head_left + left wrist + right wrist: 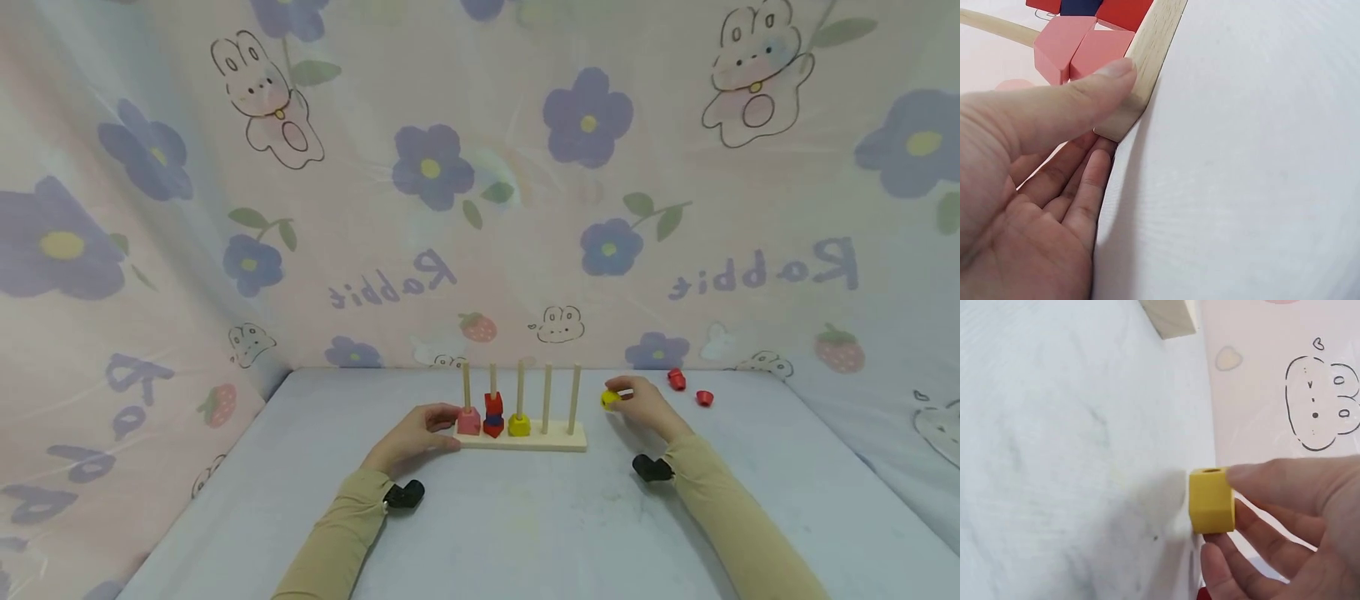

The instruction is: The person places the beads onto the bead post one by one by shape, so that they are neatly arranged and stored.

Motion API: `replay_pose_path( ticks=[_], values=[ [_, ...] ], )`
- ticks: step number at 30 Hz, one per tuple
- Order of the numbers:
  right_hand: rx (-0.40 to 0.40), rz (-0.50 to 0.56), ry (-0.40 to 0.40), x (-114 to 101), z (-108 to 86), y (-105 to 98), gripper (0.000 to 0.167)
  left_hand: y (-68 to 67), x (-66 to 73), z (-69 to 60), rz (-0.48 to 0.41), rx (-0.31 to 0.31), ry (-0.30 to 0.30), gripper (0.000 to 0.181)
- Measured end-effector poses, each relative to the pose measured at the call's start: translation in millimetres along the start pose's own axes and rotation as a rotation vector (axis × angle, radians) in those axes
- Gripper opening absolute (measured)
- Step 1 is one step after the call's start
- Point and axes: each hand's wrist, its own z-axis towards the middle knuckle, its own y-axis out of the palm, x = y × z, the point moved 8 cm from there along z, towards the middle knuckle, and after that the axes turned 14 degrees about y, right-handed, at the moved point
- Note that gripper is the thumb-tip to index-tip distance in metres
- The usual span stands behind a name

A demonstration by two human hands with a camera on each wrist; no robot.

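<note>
My left hand (416, 435) holds the left end of a wooden peg stand (525, 445), the thumb at the front and the other fingers behind or under the end. On the leftmost peg sits a pink block (1100, 53), just by the thumb. The second peg carries a stack of red and blue blocks (492, 405); a yellow block (519, 427) is on the third. The two right pegs are bare. To the right of the stand, my right hand (637, 406) pinches a yellow faceted block (1211, 503) with a hole in its upper end, close to the table.
Red pieces (677, 380) lie at the back right of the white table (525, 533), beyond the right hand. Another red piece (704, 398) is just to their right. A patterned curtain (510, 208) rises along the back edge.
</note>
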Motion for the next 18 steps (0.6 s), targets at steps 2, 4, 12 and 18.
replay_pose_path(
  ticks=[2,4,12,18],
  values=[
    [-0.027,0.000,0.013,-1,-0.9,1,0.042,-0.4,0.1,0.6,-0.001,-0.008,0.003,0.058],
    [-0.041,-0.003,0.021,-1,-2.5,1,0.041,-0.8,0.5,1.4,0.005,-0.016,0.002,0.059],
    [-0.075,-0.018,0.066,3,-10.1,1,0.039,-0.8,1.9,1.9,0.001,-0.021,-0.006,0.059],
    [-0.104,-0.042,0.039,2,-8.7,2,0.036,-0.8,-4.1,0.3,-0.004,-0.012,-0.011,0.058]
  ],
)
